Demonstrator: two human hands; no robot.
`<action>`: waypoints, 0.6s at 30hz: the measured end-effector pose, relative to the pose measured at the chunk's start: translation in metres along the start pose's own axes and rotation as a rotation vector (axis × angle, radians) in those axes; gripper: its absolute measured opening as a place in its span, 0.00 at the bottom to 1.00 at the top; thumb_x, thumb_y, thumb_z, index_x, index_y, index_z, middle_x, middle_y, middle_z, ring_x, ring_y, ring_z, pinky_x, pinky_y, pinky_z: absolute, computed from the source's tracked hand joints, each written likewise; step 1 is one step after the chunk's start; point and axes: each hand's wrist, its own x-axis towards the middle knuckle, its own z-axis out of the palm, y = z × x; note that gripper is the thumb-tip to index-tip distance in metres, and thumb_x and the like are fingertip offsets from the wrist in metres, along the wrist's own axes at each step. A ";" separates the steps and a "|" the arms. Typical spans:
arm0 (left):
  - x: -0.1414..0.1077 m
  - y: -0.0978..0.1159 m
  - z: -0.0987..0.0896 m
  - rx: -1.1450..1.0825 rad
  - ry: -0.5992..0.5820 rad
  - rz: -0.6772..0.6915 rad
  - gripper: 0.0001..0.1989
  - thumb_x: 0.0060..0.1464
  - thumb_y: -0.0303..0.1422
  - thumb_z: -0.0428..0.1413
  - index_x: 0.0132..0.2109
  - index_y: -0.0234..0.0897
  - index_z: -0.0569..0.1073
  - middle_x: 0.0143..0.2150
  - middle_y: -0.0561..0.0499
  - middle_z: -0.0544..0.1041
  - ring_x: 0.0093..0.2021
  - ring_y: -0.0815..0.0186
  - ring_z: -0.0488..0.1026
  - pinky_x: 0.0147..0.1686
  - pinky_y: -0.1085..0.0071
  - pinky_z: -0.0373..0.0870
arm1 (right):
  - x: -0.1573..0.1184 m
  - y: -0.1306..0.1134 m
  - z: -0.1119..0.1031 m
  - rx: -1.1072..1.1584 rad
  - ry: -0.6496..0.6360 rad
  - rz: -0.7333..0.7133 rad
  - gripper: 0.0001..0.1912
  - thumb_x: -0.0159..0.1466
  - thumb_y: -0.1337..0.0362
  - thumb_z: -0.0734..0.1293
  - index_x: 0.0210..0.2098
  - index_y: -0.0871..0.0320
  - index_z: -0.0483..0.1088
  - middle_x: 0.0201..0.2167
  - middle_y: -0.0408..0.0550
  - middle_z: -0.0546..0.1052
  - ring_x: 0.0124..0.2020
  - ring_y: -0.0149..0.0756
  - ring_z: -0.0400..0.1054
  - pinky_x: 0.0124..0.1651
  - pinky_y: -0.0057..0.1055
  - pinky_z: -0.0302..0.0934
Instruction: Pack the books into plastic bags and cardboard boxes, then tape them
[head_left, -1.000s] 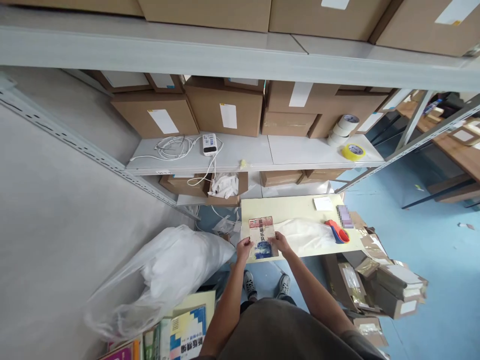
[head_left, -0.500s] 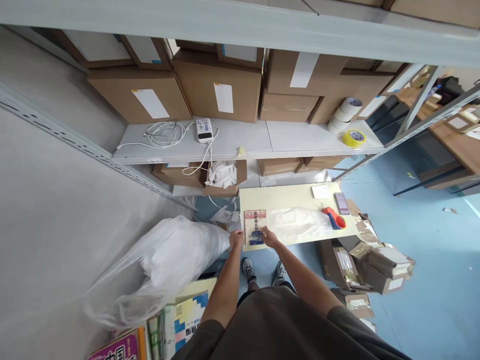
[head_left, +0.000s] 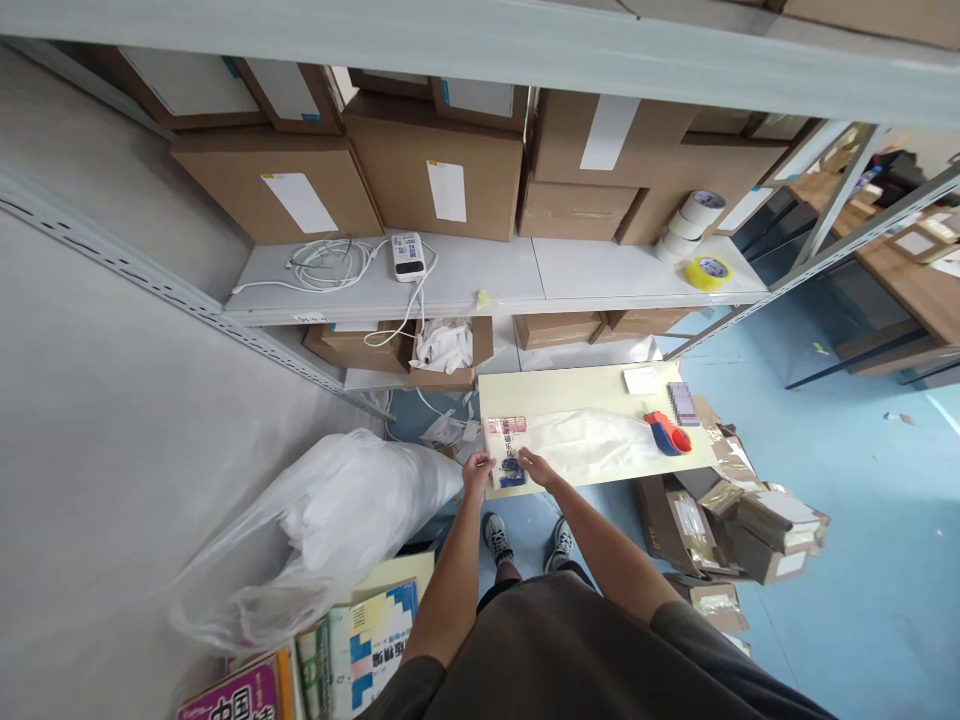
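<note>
A cream book [head_left: 507,440] with red, black and blue print lies at the left end of the pale yellow board [head_left: 581,387]. My left hand [head_left: 478,470] pinches the book's left edge, and my right hand [head_left: 534,466] has its fingers closed on the right edge. Just right of the book, translucent white plastic film [head_left: 592,441] stretches across the board. A red and blue tape dispenser [head_left: 667,435] sits at the far end of the film.
A grey shelf [head_left: 480,290] ahead holds cartons, a white device [head_left: 408,257], cables and tape rolls [head_left: 707,273]. A large plastic bag [head_left: 360,500] and stacked books [head_left: 375,640] are at left. Flattened cartons [head_left: 772,530] lie on the floor at right.
The book has shifted slightly left. My left hand has moved a little right and up onto its edge, while my right hand stays at the right edge.
</note>
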 end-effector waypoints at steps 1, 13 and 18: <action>0.000 0.003 0.003 0.031 0.003 0.003 0.20 0.43 0.38 0.68 0.44 0.37 0.78 0.32 0.51 0.80 0.32 0.64 0.79 0.33 0.71 0.73 | 0.000 -0.001 0.000 0.014 -0.005 0.000 0.45 0.46 0.31 0.79 0.53 0.52 0.81 0.71 0.58 0.69 0.75 0.66 0.55 0.74 0.56 0.52; -0.054 0.050 0.092 0.428 -0.062 0.274 0.32 0.48 0.26 0.65 0.61 0.38 0.70 0.44 0.46 0.81 0.41 0.59 0.80 0.42 0.67 0.72 | -0.016 -0.053 -0.028 0.161 0.109 -0.112 0.25 0.62 0.43 0.69 0.49 0.54 0.80 0.46 0.51 0.85 0.48 0.47 0.79 0.50 0.40 0.73; -0.056 0.048 0.122 0.320 -0.426 0.292 0.40 0.42 0.28 0.71 0.65 0.40 0.72 0.58 0.41 0.79 0.53 0.55 0.79 0.49 0.64 0.75 | -0.011 -0.051 -0.067 0.124 0.224 -0.070 0.22 0.57 0.47 0.71 0.41 0.57 0.80 0.34 0.49 0.84 0.38 0.44 0.79 0.40 0.34 0.71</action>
